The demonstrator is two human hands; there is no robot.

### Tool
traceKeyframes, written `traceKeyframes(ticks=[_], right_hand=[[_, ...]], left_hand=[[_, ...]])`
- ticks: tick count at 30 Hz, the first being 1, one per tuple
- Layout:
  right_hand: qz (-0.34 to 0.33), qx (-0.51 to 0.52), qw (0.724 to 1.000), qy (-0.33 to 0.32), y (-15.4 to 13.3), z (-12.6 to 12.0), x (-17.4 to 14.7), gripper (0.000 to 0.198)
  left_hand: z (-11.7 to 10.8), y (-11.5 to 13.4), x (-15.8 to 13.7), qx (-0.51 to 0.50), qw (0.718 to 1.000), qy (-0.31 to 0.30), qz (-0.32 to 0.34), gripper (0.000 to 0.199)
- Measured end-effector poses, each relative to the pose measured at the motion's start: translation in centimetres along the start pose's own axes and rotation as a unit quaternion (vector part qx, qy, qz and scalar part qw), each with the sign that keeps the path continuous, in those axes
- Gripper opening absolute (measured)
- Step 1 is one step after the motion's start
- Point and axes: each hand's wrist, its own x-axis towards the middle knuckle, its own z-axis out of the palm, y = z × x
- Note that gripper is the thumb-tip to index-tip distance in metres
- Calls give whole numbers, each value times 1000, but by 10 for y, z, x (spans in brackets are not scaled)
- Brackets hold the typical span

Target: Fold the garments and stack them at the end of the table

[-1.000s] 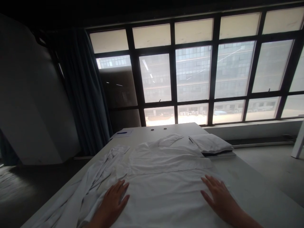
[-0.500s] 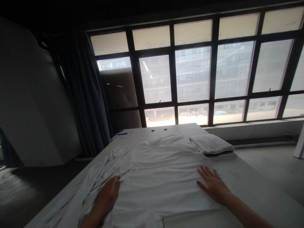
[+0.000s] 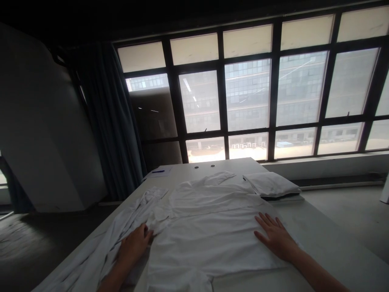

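A white shirt [image 3: 206, 235] lies spread across the table, its collar-like folded part [image 3: 159, 215] toward the left. My right hand [image 3: 275, 237] rests flat on the shirt's right side, fingers spread. At the left edge, just below the collar-like part, my left hand [image 3: 133, 245] has its fingers curled and closed on the shirt's cloth; the fingertips are partly hidden. Close beside that hand, on the left, lies a heap of crumpled white cloth [image 3: 114, 229].
The white table [image 3: 328, 247] runs toward the windows. Folded white cloth [image 3: 272, 183] lies on something dark at the back right. At the far left are a sheet of paper [image 3: 164, 173] and a blue pen [image 3: 158, 171]. A dark blue curtain [image 3: 118, 121] hangs at the left.
My left hand has gone from straight fingers along the shirt's edge to curled fingers gripping the cloth there. The shirt's left edge has shifted a little. My right hand stays flat.
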Motion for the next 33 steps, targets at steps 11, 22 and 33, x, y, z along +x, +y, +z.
traceKeyframes(ticks=[11, 22, 33], right_hand=[[17, -26, 999, 20, -11, -10, -5, 72], [-92, 54, 993, -55, -88, -7, -26, 74], [-81, 36, 994, -61, -103, -14, 44, 76]], left_hand=[[-16, 30, 0, 40, 994, 100, 20, 33], [26, 104, -61, -13, 960, -130, 247, 74], [30, 85, 1, -33, 968, -29, 248, 57]])
